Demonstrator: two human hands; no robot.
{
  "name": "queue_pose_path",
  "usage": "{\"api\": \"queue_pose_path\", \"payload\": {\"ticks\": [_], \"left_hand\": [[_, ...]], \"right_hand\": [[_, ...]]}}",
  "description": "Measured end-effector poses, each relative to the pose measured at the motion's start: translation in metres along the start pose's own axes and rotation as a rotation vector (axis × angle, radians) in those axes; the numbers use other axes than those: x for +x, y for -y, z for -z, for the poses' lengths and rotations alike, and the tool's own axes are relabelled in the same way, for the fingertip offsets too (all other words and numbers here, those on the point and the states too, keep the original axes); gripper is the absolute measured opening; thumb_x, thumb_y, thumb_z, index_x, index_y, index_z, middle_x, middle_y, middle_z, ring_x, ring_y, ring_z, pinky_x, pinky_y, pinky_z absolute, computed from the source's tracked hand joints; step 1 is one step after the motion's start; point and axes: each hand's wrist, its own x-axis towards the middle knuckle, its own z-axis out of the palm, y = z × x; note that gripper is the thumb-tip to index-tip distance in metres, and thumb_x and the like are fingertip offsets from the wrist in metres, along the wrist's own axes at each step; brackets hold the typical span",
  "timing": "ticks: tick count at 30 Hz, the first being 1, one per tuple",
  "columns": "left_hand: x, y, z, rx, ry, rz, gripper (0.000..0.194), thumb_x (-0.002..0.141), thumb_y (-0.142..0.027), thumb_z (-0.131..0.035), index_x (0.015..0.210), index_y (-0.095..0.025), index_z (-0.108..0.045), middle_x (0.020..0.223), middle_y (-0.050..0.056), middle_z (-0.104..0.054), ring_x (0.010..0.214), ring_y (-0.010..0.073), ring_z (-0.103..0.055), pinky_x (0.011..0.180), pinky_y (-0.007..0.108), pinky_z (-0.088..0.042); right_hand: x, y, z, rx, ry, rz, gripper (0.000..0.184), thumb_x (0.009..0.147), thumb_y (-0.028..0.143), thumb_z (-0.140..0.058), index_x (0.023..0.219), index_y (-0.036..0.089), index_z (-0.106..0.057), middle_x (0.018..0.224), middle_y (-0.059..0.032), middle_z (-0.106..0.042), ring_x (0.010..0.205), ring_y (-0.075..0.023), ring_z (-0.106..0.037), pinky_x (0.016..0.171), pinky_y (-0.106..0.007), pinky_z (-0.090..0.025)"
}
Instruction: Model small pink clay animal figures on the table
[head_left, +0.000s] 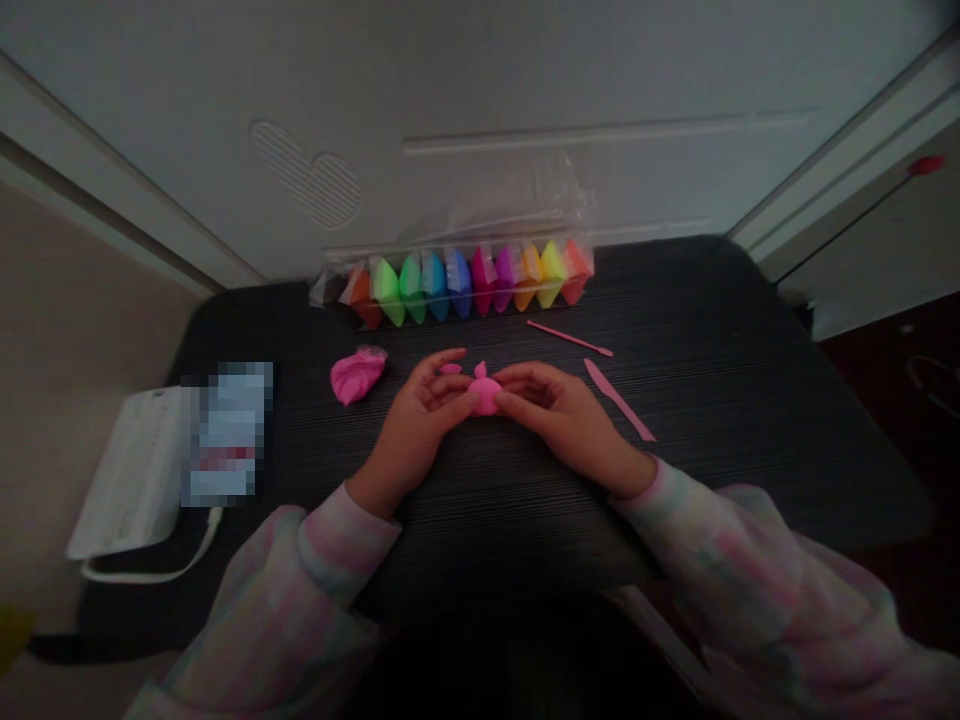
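Between my two hands, over the middle of the dark table, is a rounded lump of pink modelling clay (486, 396) with a small pointed piece standing up at its top. My left hand (424, 412) pinches it from the left with the thumb, its index finger raised. From the right, my right hand (553, 402) grips it between thumb and fingers. A small flat pink clay piece (451, 370) shows by my left fingers; whether it is held or lies on the table I cannot tell. Left of my hands lies a crumpled pink clay packet (358, 375).
A row of coloured clay packets (457, 285) in clear plastic lies along the table's back edge. A pink clay knife (619, 400) and a thin pink modelling stick (570, 338) are at the right. A blurred-out phone (229, 435), cabled to a white box (135, 470), sits at the left.
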Motion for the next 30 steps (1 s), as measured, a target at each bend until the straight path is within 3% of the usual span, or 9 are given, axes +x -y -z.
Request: {"api": "queue_pose_path", "payload": {"ticks": [6,8,15,24,30], "left_hand": [[-0.0015,-0.0026,-0.0045,-0.093,-0.053,0.018,0.043,0.06,-0.009,-0.069,0.1,-0.019,-0.054,0.071,-0.005,-0.062,0.06,0.0053,-0.057,0.057,0.016,-0.043],[-0.0018,-0.0024,-0.0047,-0.099,-0.043,0.017,0.044,0.059,-0.009,-0.07,0.099,-0.019,-0.054,0.072,-0.006,-0.061,0.061,0.0054,-0.057,0.057,0.016,-0.042],[-0.003,-0.0021,-0.0043,-0.05,-0.015,0.027,0.047,0.059,-0.01,-0.071,0.101,-0.021,-0.053,0.076,-0.005,-0.063,0.067,0.0072,-0.059,0.06,0.018,-0.043],[-0.0021,-0.0004,-0.0037,-0.025,0.001,0.02,0.046,0.06,-0.01,-0.071,0.102,-0.021,-0.053,0.075,-0.005,-0.063,0.064,0.0058,-0.058,0.06,0.018,-0.042],[-0.0016,-0.0002,-0.0029,-0.048,-0.019,0.02,0.044,0.06,-0.01,-0.071,0.1,-0.021,-0.054,0.074,-0.005,-0.063,0.063,0.0061,-0.058,0.059,0.018,-0.042]], "right_hand": [[-0.0055,-0.0005,-0.0013,-0.546,-0.026,0.406,0.035,0.071,0.025,-0.068,0.103,0.017,-0.056,0.095,-0.0059,-0.063,0.085,-0.0157,-0.059,0.078,-0.032,-0.05],[-0.0055,-0.0011,-0.0011,-0.637,-0.044,0.482,0.035,0.072,0.024,-0.067,0.104,0.015,-0.056,0.097,-0.0075,-0.063,0.088,-0.0166,-0.058,0.079,-0.032,-0.05],[-0.0044,-0.0033,0.0004,-0.717,-0.032,0.562,0.032,0.073,0.023,-0.066,0.102,0.014,-0.055,0.096,-0.0078,-0.065,0.089,-0.0173,-0.059,0.08,-0.032,-0.049],[-0.005,-0.0024,0.0012,-0.794,-0.032,0.56,0.024,0.076,0.025,-0.063,0.098,0.016,-0.057,0.092,-0.0064,-0.065,0.085,-0.0174,-0.06,0.075,-0.032,-0.05],[-0.0058,-0.0037,0.001,-0.799,-0.059,0.568,0.032,0.075,0.028,-0.065,0.103,0.016,-0.055,0.096,-0.0081,-0.066,0.089,-0.0192,-0.061,0.078,-0.035,-0.05]]}}
